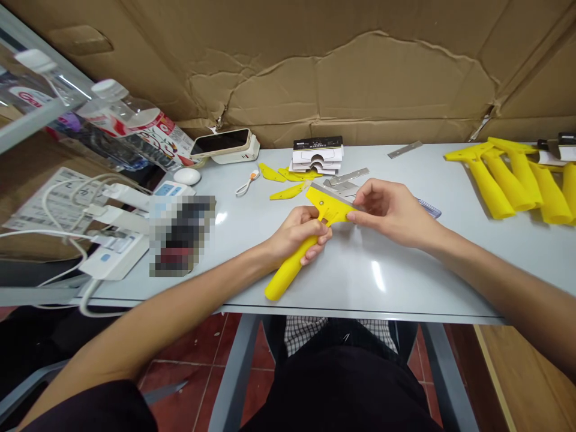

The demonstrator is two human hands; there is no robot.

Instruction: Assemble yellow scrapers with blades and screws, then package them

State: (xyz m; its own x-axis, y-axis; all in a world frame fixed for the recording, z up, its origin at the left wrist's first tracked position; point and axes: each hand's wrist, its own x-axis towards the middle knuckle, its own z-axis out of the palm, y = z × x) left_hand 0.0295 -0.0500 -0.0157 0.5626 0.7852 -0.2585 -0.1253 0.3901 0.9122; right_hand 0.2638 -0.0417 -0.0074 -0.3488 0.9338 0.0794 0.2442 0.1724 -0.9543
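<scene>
Lateral clearance on the tabletop (418, 282)
An open lane runs between the loose blades (348, 177) and the yellow handles (517, 180) at right, narrowed by the single blade (405, 150) toward the rear; the cardboard (342, 90) closes the back, and the power strip (119, 249) obstructs the left side.

Left hand (300, 235): fingers curled | Right hand (386, 210): thumb extended, wrist bent

Dark object (182, 237): pixelated, unidentifiable. Rightmost yellow handle (570, 186): cut off by edge. Your right hand (389, 210) covers one scraper (330, 207) corner.
</scene>
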